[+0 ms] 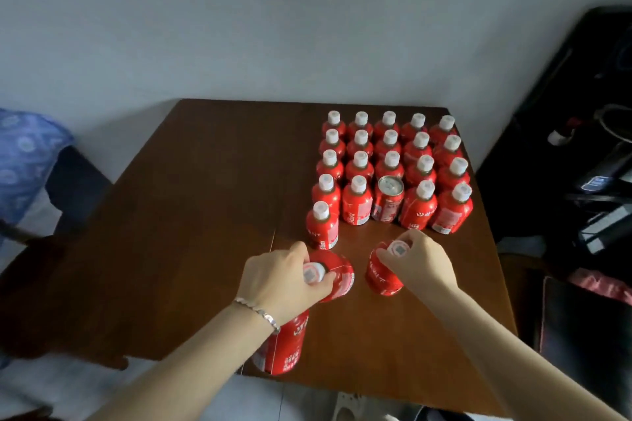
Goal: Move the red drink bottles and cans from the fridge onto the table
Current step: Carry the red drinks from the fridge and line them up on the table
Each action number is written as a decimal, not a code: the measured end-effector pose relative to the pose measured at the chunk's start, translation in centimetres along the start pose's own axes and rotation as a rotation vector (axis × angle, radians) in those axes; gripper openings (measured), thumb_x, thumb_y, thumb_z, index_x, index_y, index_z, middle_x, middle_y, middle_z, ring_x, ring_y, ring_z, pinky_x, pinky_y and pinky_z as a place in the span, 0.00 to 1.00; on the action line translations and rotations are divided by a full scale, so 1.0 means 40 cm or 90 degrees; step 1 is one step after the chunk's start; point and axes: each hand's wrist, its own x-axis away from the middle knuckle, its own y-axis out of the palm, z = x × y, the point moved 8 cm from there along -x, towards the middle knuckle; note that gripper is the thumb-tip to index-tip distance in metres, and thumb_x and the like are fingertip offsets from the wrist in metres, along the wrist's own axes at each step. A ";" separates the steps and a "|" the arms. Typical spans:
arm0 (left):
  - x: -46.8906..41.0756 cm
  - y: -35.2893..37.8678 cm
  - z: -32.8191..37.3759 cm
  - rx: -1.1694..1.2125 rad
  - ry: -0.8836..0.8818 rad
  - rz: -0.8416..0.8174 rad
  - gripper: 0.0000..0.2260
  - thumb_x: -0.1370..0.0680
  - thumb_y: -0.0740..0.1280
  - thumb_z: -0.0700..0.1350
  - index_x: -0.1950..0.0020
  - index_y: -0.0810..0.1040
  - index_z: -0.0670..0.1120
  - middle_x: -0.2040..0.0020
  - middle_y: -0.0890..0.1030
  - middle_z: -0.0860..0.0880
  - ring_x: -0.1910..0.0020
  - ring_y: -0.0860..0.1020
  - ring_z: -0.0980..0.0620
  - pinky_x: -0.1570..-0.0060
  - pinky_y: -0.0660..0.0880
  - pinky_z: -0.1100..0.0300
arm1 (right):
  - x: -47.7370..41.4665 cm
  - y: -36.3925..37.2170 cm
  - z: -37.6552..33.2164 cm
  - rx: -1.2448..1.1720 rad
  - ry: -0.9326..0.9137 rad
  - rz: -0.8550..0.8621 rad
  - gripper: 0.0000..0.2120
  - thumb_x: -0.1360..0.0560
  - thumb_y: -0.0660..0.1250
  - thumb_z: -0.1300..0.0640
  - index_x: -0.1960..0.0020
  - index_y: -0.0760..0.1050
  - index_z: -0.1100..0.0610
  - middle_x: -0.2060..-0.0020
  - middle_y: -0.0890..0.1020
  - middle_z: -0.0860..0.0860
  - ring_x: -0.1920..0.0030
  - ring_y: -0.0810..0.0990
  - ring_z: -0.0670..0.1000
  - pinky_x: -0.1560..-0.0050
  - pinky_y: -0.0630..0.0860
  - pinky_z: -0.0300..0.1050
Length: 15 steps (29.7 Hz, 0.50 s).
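Observation:
Several red bottles with white caps point(390, 157) stand in rows on the right half of the brown wooden table point(191, 215), with one red can point(389, 200) among them. My left hand point(280, 280) grips the white cap of a red bottle point(337, 275) near the table's front. My right hand point(419, 260) grips the cap of another red bottle point(379, 275) just to its right. A third red bottle or can point(284, 345) stands under my left wrist, partly hidden. One bottle point(321, 225) stands alone just beyond my left hand.
A blue patterned cushion point(24, 154) on a dark chair sits at the left. Dark cluttered equipment point(588, 161) stands right of the table. A grey wall runs behind. A bracelet is on my left wrist.

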 end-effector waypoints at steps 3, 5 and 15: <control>-0.062 0.009 -0.019 0.020 -0.007 -0.031 0.24 0.27 0.58 0.68 0.42 0.70 0.52 0.47 0.81 0.54 0.49 0.81 0.54 0.53 0.76 0.64 | -0.099 0.055 -0.032 -0.002 0.013 -0.031 0.14 0.29 0.70 0.46 0.52 0.71 0.54 0.60 0.78 0.48 0.60 0.78 0.50 0.65 0.71 0.43; -0.100 0.011 -0.029 0.041 -0.002 -0.039 0.23 0.27 0.58 0.68 0.44 0.71 0.52 0.48 0.81 0.55 0.50 0.81 0.54 0.53 0.74 0.65 | -0.162 0.092 -0.045 -0.043 0.046 -0.051 0.16 0.30 0.70 0.47 0.49 0.71 0.56 0.57 0.78 0.50 0.58 0.77 0.51 0.62 0.70 0.43; -0.225 0.020 -0.058 0.054 0.089 -0.075 0.17 0.27 0.59 0.66 0.51 0.68 0.53 0.51 0.81 0.57 0.53 0.81 0.56 0.58 0.72 0.66 | -0.234 0.228 -0.015 -0.270 0.237 -0.114 0.27 0.28 0.63 0.38 0.36 0.68 0.54 0.52 0.80 0.53 0.56 0.81 0.54 0.56 0.79 0.49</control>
